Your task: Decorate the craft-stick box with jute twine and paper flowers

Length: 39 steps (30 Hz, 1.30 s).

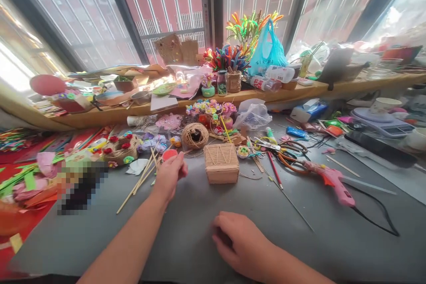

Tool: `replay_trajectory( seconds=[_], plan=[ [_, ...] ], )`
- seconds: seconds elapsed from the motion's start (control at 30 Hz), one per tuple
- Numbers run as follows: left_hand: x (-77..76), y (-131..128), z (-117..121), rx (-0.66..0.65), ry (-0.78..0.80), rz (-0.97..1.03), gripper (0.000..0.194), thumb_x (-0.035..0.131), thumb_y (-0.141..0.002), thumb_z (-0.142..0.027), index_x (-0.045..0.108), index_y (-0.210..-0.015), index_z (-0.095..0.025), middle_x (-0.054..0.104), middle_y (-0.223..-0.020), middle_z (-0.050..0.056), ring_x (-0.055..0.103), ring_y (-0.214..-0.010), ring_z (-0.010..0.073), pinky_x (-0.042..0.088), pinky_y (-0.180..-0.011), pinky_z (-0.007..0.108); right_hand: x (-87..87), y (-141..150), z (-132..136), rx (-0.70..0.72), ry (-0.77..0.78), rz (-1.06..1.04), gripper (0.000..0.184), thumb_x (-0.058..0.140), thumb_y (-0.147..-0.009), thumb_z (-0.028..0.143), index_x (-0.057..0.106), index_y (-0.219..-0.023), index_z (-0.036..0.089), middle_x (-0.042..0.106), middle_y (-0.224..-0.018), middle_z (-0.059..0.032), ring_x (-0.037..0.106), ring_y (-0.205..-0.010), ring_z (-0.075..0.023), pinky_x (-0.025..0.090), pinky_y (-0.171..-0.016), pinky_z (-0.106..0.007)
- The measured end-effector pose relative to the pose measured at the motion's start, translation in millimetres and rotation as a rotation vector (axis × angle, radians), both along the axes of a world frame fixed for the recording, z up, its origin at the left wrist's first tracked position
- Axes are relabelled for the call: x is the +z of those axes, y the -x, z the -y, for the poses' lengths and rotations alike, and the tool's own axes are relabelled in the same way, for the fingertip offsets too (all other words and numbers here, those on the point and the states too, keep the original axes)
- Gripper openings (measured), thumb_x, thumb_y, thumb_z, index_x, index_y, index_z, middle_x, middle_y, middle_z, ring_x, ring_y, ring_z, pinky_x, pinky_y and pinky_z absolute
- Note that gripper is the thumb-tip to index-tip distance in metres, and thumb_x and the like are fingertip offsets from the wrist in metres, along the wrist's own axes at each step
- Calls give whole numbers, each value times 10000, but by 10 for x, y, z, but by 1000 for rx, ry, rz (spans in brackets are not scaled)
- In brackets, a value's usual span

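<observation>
So our twine-covered box (222, 174) is around the middle of the grey tabletop (189, 235), well back from the front edge, with a zigzag of cord on top. Looks to us like a decorating stage, with neither hand on the box. Our left hand (167, 179) is at a small red round item (169, 155), fingers curled; can't tell if they're gripping it. Judging by the spot, that calls for fingertip care beside those wooden skewers (127, 196). Our right hand (244, 242) is near the front edge, fingers loosely curled, a small thumb gap, nothing visible inside. Twine roll (187, 136) just behind-left of the box; red pencil (275, 171), scissors (292, 147) and pink glue gun (338, 186) towards the right edge. Labels? Blue bag (266, 60) and plastic bottle (280, 73) have printing, but we can't read any brand.
</observation>
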State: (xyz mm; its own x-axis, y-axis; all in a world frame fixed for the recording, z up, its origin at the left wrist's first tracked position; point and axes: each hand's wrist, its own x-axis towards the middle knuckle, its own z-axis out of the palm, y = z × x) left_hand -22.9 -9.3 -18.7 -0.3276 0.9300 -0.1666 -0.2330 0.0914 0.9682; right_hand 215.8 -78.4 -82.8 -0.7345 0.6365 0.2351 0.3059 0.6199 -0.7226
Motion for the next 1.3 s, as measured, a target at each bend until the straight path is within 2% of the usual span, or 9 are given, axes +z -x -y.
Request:
replay_trajectory(
  seconds=[0.13, 0.33, 0.5, 0.67, 0.8, 0.93, 1.07, 1.2, 1.3],
  plan=[
    [-22, -181, -75, 78, -20, 282, 399, 698, -972, -345, 501, -658, -197, 502, -607, -56, 457, -471, 75, 391, -456, 169, 162, 246, 34, -44, 267, 6, 165, 674, -901, 258, 662, -1061, 217, 724, -891, -40, 612, -729, -199, 400, -671, -305],
    [85, -409, 33, 133, -70, 654, 338, 514, -1062, -212, 467, -728, -202, 455, -641, -66, 464, -464, 56, 377, -450, 158, 243, 754, -25, 2, 715, -167, 518, 702, -912, 648, 595, -1159, 206, 703, -916, -31, 618, -719, -191, 443, -608, -274],
    [189, -284, 51, 131, -74, 790, 315, 576, -1016, -174, 477, -719, -206, 462, -620, -69, 470, -449, 65, 370, -429, 172, 289, 869, 74, 143, 580, -144, 488, 425, -1057, 603, 451, -718, 253, 488, -595, 42, 449, -539, -148, 324, -558, -277],
    [304, 65, 10, 164, -104, 840, 297, 578, -990, -137, 482, -717, -202, 471, -604, -71, 469, -433, 62, 355, -423, 171, 303, 567, 102, 129, 259, -139, 479, 362, -1095, 489, 344, -682, 247, 399, -615, 45, 356, -574, -145, 257, -584, -297],
    [470, 261, -33, 225, -205, 852, 353, 477, -1037, -155, 450, -689, -207, 467, -586, -67, 480, -438, 55, 385, -452, 163, 240, 494, -21, -74, 513, -219, 519, 381, -1067, 629, 646, -855, 236, 617, -710, -3, 538, -609, -169, 389, -607, -290],
    [624, 182, -132, 223, -300, 841, 382, 472, -1045, -189, 444, -665, -209, 453, -583, -68, 470, -441, 52, 386, -465, 165, 327, 784, -15, 51, 856, -294, 654, 569, -944, 746, 611, -1345, 231, 722, -1003, -60, 655, -747, -213, 466, -625, -303],
    [718, -9, -260, 196, -361, 830, 389, 514, -1017, -190, 432, -637, -212, 439, -563, -67, 444, -439, 57, 374, -466, 172, 424, 1157, 90, 146, 729, -442, 589, 504, -968, 774, 649, -1136, 228, 691, -960, -51, 618, -815, -227, 471, -722, -329],
    [806, -108, -368, 166, -407, 825, 400, 507, -1011, -174, 416, -624, -213, 416, -550, -71, 425, -432, 56, 368, -467, 171, 352, 1352, 102, -78, 557, -604, 645, 297, -1003, 810, 533, -770, 257, 523, -717, -2, 469, -672, -199, 381, -643, -322],
    [875, -112, -406, 145, -416, 828, 399, 467, -1022, -149, 418, -630, -212, 415, -558, -72, 437, -432, 53, 356, -464, 172, 276, 1371, 9, -247, 708, -650, 663, 316, -950, 871, 404, -665, 279, 397, -609, 33, 359, -553, -167, 305, -535, -308]
  ],
)
